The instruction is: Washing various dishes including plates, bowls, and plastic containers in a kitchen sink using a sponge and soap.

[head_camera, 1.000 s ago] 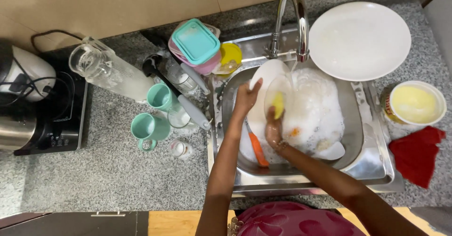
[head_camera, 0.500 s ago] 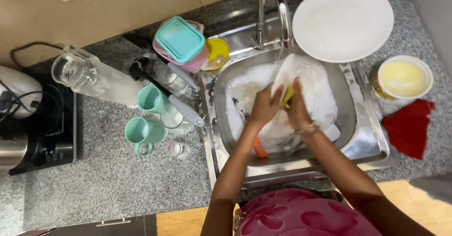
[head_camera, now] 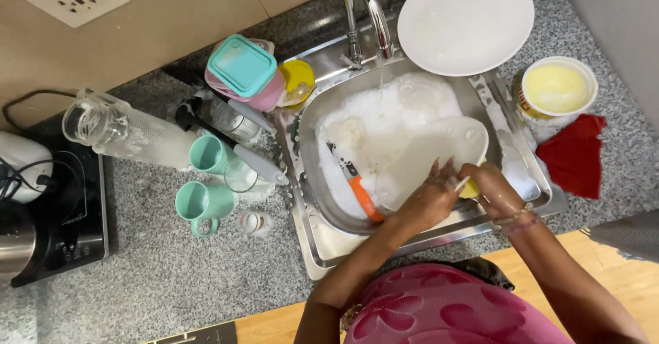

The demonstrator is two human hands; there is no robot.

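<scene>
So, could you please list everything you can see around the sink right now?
plate: one, white, soapy, held in the sink
knife: one, orange handle, in the suds
big plate: one, white, behind the sink
tub: one, yellowish, right counter
cloth: one, red, beside the tub
mugs: two, teal, left counter
lidded box: one, teal lid, by the tap
glass jug: one, clear, lying left
left hand: grips the plate's edge
right hand: holds a yellow sponge

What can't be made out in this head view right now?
- Yellow sponge: mostly hidden by the right hand.
- Orange-handled knife: blade tip lost in foam.
- Sink bottom: covered by suds and the white plate held by the left hand.
</scene>
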